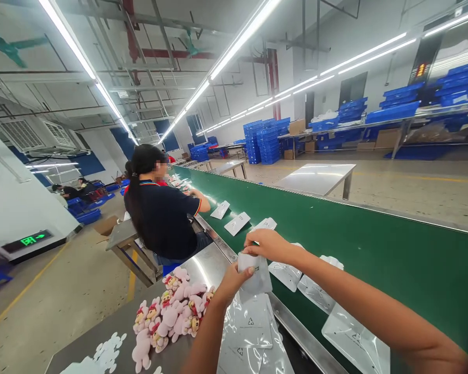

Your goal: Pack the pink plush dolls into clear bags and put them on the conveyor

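A silvery-white plastic pouch [260, 280] is held up over the edge of the steel table. My left hand [234, 280] grips its left side, thumb across the front. At the pouch's top edge, my right hand [268, 245] has its fingers pinched together; whether they hold the rim or something in the opening is hidden. Below lies a stack of flat pouches [253, 324] printed with a recycling triangle. Left of my left forearm sits a heap of small pink plush dolls [175, 311]. Several white cut-out cards [105, 356] lie at the table's near left.
A green conveyor belt [374, 249] runs along the right, carrying several filled pouches [237, 223]. A co-worker in a dark shirt [164, 218] sits ahead at the belt. Blue crates [267, 141] and a steel table [315, 176] stand beyond it.
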`<act>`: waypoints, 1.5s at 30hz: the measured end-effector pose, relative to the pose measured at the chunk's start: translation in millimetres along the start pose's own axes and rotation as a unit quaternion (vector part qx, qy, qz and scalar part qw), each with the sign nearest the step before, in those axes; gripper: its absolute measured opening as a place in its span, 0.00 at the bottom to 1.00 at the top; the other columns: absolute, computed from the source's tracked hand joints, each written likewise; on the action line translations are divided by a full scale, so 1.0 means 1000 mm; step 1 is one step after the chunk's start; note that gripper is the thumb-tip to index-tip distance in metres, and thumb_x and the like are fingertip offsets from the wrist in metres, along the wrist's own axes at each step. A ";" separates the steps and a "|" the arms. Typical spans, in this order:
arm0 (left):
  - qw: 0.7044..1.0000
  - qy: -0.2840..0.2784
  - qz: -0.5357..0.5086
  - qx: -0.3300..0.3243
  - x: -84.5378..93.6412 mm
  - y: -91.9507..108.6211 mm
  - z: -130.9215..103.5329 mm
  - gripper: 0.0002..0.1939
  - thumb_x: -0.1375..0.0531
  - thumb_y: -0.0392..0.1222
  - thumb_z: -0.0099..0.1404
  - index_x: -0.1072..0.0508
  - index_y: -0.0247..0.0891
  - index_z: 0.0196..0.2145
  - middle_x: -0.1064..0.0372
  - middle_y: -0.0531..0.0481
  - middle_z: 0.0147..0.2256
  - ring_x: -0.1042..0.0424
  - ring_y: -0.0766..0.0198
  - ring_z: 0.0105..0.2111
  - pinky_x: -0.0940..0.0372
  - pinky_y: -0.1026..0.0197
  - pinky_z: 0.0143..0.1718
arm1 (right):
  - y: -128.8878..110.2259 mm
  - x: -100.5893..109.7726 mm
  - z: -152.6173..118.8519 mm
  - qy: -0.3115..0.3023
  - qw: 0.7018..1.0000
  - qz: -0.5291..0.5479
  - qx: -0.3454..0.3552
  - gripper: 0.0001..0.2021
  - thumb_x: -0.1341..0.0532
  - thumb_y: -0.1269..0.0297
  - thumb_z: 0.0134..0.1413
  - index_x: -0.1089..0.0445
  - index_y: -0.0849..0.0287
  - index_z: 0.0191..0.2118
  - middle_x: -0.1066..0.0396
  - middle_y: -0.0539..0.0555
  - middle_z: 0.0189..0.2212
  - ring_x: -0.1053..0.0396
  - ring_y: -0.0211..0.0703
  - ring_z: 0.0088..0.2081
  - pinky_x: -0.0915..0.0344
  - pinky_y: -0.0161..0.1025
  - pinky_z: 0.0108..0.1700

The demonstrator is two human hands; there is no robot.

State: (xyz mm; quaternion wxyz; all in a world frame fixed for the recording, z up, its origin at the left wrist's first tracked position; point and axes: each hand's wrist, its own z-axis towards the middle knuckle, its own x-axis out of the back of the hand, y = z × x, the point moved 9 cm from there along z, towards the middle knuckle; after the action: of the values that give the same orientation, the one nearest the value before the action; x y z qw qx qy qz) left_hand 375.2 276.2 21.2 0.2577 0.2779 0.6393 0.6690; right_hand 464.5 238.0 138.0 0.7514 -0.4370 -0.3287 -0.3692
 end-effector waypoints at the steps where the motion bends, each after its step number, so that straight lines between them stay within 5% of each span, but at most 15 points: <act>1: 1.000 0.013 0.016 -0.006 0.002 0.002 0.002 0.27 0.37 0.56 0.49 0.28 0.32 0.40 0.28 0.46 0.31 0.31 0.60 0.30 0.38 0.62 0.32 | -0.003 0.001 -0.004 0.021 0.999 -0.015 0.021 0.14 0.45 0.57 0.56 0.28 0.56 0.26 0.28 0.52 0.39 0.35 0.46 0.45 0.41 0.41 0.45; 4: 0.997 0.037 0.058 -0.031 0.000 0.010 0.012 0.21 0.36 0.52 0.50 0.27 0.34 0.37 0.28 0.48 0.31 0.31 0.58 0.33 0.38 0.61 0.35 | -0.008 -0.010 -0.015 0.024 0.997 -0.043 0.059 0.21 0.50 0.53 0.59 0.26 0.57 0.26 0.38 0.52 0.54 0.47 0.53 0.57 0.51 0.48 0.56; 8: 0.993 0.027 0.095 -0.059 -0.006 0.019 0.026 0.19 0.34 0.48 0.46 0.26 0.36 0.35 0.26 0.47 0.36 0.31 0.54 0.40 0.38 0.59 0.40 | 0.013 -0.030 -0.017 -0.063 0.998 -0.015 -0.001 0.20 0.50 0.52 0.58 0.25 0.58 0.29 0.35 0.53 0.51 0.35 0.49 0.48 0.41 0.41 0.48; 12: 0.984 0.100 0.137 -0.055 0.038 0.015 0.017 0.25 0.42 0.53 0.55 0.33 0.40 0.49 0.33 0.43 0.50 0.37 0.54 0.51 0.42 0.57 0.48 | 0.088 -0.005 -0.018 -0.015 0.976 -0.077 -0.204 0.18 0.47 0.50 0.56 0.28 0.59 0.34 0.28 0.55 0.37 0.31 0.46 0.40 0.39 0.35 0.38; 15: 0.970 0.144 0.195 -0.016 0.074 -0.008 -0.014 0.23 0.42 0.53 0.55 0.31 0.39 0.46 0.33 0.41 0.49 0.38 0.51 0.51 0.46 0.52 0.51 | 0.145 0.001 -0.032 -0.017 0.951 -0.102 -0.290 0.17 0.47 0.52 0.56 0.29 0.61 0.33 0.28 0.58 0.35 0.32 0.50 0.41 0.40 0.36 0.37; 20: 0.946 0.131 0.297 0.013 0.066 -0.044 -0.055 0.25 0.33 0.49 0.43 0.28 0.42 0.41 0.32 0.43 0.45 0.40 0.47 0.51 0.54 0.51 0.55 | 0.195 0.009 -0.065 0.012 0.917 -0.131 -0.376 0.23 0.49 0.50 0.56 0.36 0.65 0.48 0.33 0.65 0.45 0.35 0.56 0.45 0.39 0.43 0.40; 23: 0.916 0.133 0.379 0.017 0.050 -0.055 -0.046 0.24 0.34 0.47 0.46 0.29 0.42 0.42 0.34 0.43 0.45 0.40 0.47 0.49 0.52 0.51 0.53 | 0.169 0.003 -0.063 0.055 0.939 -0.131 -0.313 0.23 0.52 0.53 0.59 0.40 0.63 0.53 0.40 0.65 0.53 0.41 0.58 0.52 0.43 0.49 0.47; 27: 0.909 0.133 0.394 0.017 0.043 -0.058 -0.023 0.10 0.35 0.41 0.48 0.30 0.38 0.29 0.34 0.46 0.36 0.37 0.51 0.42 0.46 0.53 0.46 | 0.097 -0.062 -0.048 -0.063 0.987 -0.041 -0.142 0.20 0.47 0.51 0.55 0.34 0.55 0.49 0.33 0.56 0.47 0.35 0.50 0.47 0.39 0.41 0.46; 32: 0.926 0.149 0.347 -0.017 0.046 -0.040 -0.020 0.02 0.41 0.38 0.55 0.32 0.39 0.29 0.34 0.52 0.29 0.34 0.60 0.33 0.41 0.59 0.38 | 0.035 -0.116 -0.031 -0.132 0.991 0.007 -0.018 0.21 0.42 0.53 0.51 0.34 0.58 0.49 0.32 0.58 0.44 0.36 0.51 0.46 0.40 0.40 0.45; 36: 0.947 0.183 0.261 -0.049 0.058 -0.015 -0.036 0.19 0.41 0.44 0.57 0.37 0.40 0.47 0.32 0.50 0.36 0.32 0.61 0.36 0.39 0.61 0.38 | 0.009 -0.104 -0.010 -0.131 0.991 0.021 0.010 0.11 0.45 0.56 0.55 0.30 0.56 0.34 0.29 0.52 0.31 0.33 0.44 0.35 0.41 0.35 0.35; 39: 0.993 0.096 0.040 -0.049 0.051 -0.007 -0.055 0.35 0.38 0.49 0.55 0.46 0.39 0.57 0.31 0.46 0.43 0.32 0.57 0.42 0.38 0.58 0.42 | -0.024 -0.078 -0.005 -0.109 0.991 0.055 0.058 0.14 0.49 0.56 0.58 0.30 0.55 0.32 0.30 0.51 0.28 0.34 0.40 0.31 0.43 0.34 0.32; 42: 0.990 -0.007 -0.136 -0.021 0.030 -0.008 -0.081 0.32 0.36 0.51 0.52 0.36 0.36 0.52 0.31 0.43 0.45 0.33 0.52 0.46 0.40 0.55 0.47 | -0.058 -0.061 -0.012 -0.110 0.986 0.073 0.098 0.15 0.50 0.54 0.59 0.29 0.55 0.33 0.30 0.51 0.29 0.35 0.40 0.31 0.43 0.34 0.33; 45: 0.978 0.006 -0.206 0.019 0.019 -0.020 -0.109 0.25 0.35 0.48 0.53 0.31 0.36 0.47 0.29 0.44 0.43 0.32 0.52 0.45 0.40 0.54 0.48 | -0.080 -0.069 -0.020 -0.168 0.974 0.098 0.115 0.16 0.47 0.52 0.57 0.29 0.56 0.30 0.31 0.51 0.26 0.36 0.38 0.29 0.44 0.33 0.30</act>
State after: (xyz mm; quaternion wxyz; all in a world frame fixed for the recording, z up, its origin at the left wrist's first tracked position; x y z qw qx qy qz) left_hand 285.0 212.7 -1.3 0.3805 0.1415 0.6972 0.5909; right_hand 365.7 211.3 106.9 0.7632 -0.4337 -0.4461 -0.1743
